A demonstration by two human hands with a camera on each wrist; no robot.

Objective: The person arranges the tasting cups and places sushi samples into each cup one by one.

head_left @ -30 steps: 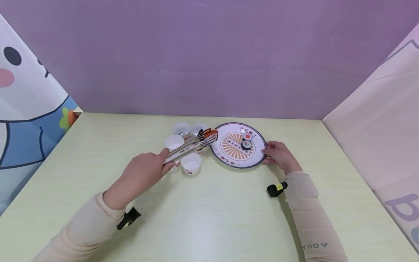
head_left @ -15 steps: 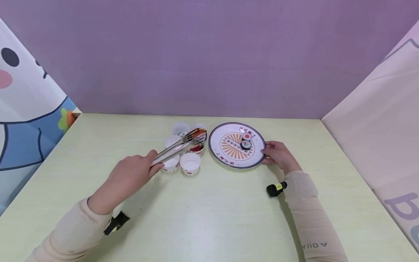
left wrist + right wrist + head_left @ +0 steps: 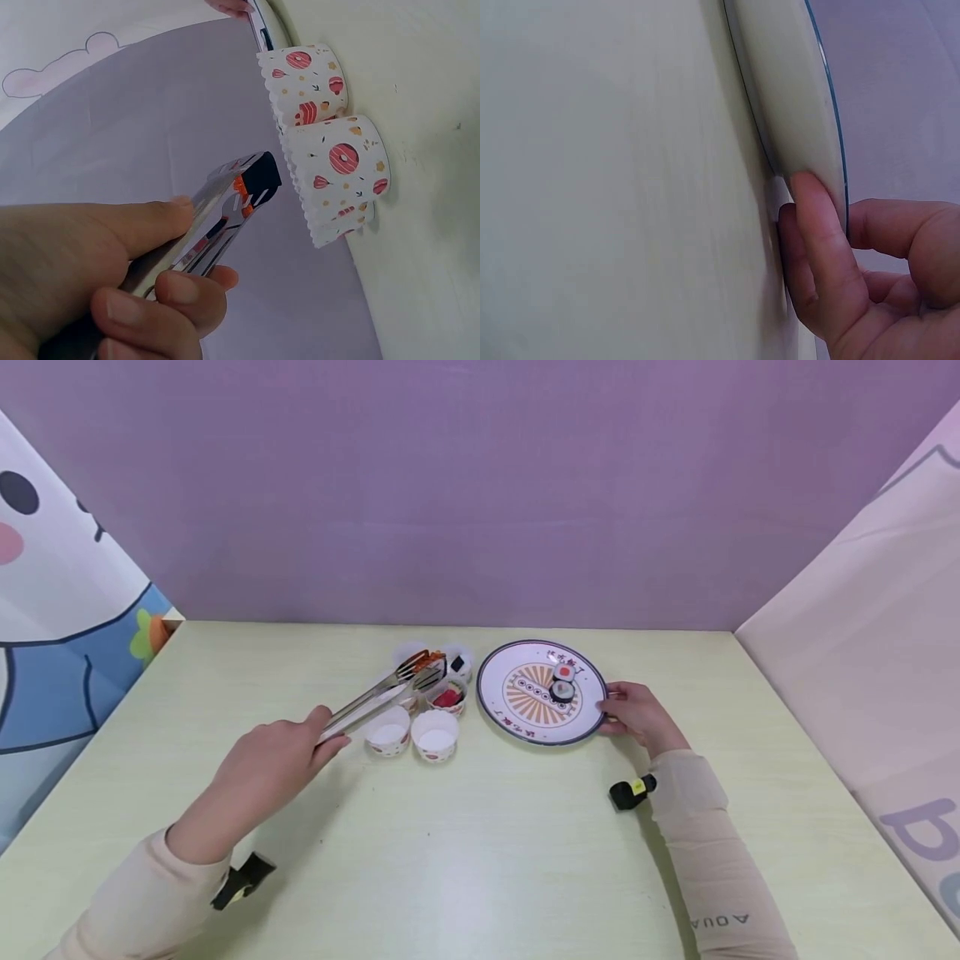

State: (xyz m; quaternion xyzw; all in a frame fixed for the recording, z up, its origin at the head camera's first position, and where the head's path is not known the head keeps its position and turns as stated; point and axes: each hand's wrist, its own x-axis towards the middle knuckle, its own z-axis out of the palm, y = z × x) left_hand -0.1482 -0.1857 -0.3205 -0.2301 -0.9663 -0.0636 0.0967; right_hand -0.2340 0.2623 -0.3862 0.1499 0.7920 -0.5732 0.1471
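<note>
My left hand (image 3: 262, 764) grips metal tongs (image 3: 360, 703), whose tips pinch a sushi piece (image 3: 262, 174) with orange topping and a dark wrap, held above the paper cups. The left wrist view shows the thumb and fingers pressing the tong arms together. At the right, my right hand (image 3: 637, 717) pinches the rim of a white plate (image 3: 501, 714) with a dark blue edge. In the right wrist view, fingers lie under the plate and the thumb is above its edge. Two sushi rolls (image 3: 562, 691) sit together on the plate.
Several patterned paper cups (image 3: 436, 739) cluster left of the plate. One holds something red (image 3: 448, 697); another holds a piece with a black patch (image 3: 458, 664). The tongs partly hide the cups behind. A purple backdrop (image 3: 480, 510) rises behind the table (image 3: 480, 860).
My left hand has moved left with the tongs and sushi piece, away from the plate to above the cups. The right hand and plate have hardly moved.
</note>
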